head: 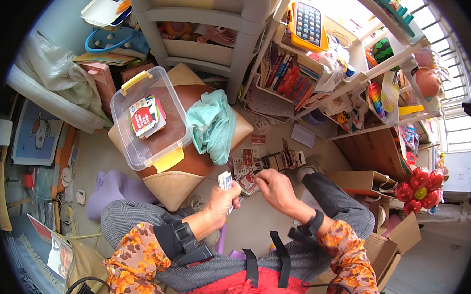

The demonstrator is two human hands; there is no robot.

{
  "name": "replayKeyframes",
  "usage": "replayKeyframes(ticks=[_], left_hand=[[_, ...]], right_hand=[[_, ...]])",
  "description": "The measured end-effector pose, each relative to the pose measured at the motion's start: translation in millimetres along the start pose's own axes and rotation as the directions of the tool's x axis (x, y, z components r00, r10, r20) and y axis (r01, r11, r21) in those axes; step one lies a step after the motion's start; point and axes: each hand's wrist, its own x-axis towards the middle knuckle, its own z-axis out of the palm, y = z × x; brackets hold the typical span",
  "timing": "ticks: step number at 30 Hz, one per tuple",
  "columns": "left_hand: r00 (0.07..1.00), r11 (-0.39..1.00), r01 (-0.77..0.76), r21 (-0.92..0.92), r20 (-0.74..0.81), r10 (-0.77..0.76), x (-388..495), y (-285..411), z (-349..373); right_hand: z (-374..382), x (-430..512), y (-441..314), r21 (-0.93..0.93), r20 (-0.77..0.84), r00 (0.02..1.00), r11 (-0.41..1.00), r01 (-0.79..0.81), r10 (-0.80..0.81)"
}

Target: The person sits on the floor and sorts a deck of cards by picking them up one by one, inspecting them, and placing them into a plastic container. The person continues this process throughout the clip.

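Observation:
My left hand [221, 201] grips a small stack of cards [225, 181] upright above the floor, between my knees. To its right my right hand [275, 187] hovers with its fingers curled; whether anything is between the fingertips cannot be told. Beyond the hands, loose printed cards [247, 157] lie spread on the floor, beside a long row of cards [283, 159]. A clear plastic box [129, 155] with yellow latches rests on a brown and tan leather stool [198, 165], with a pile of cards [146, 119] in it. A crumpled teal cloth [213, 126] lies against the box.
A grey chair [241, 25] stands beyond the stool. White shelving [317, 102] with books [286, 78] and toys fills the upper right. Open cardboard boxes [400, 238] and a red flower balloon [420, 191] are at the right. A purple stuffed thing [116, 189] lies left of the stool.

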Motion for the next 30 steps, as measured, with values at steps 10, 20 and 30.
replayKeyframes(ticks=[10,20,30], left_hand=[[0.986,0.975,0.153,0.159,0.035,-0.160,-5.3,2.0,10.0],[0.937,0.935,0.347,0.072,0.025,-0.350,0.2,9.0,8.6],[0.897,0.897,0.441,0.033,0.003,-0.441,2.7,11.6,10.6]], right_hand=[[103.3,92.0,188.8,-0.307,0.043,0.975,0.932,-0.193,0.216],[144.6,174.9,255.3,-0.345,-0.114,0.989,0.930,-0.127,0.093],[163.2,196.7,273.3,-0.633,-0.022,0.992,0.766,-0.108,0.122]])
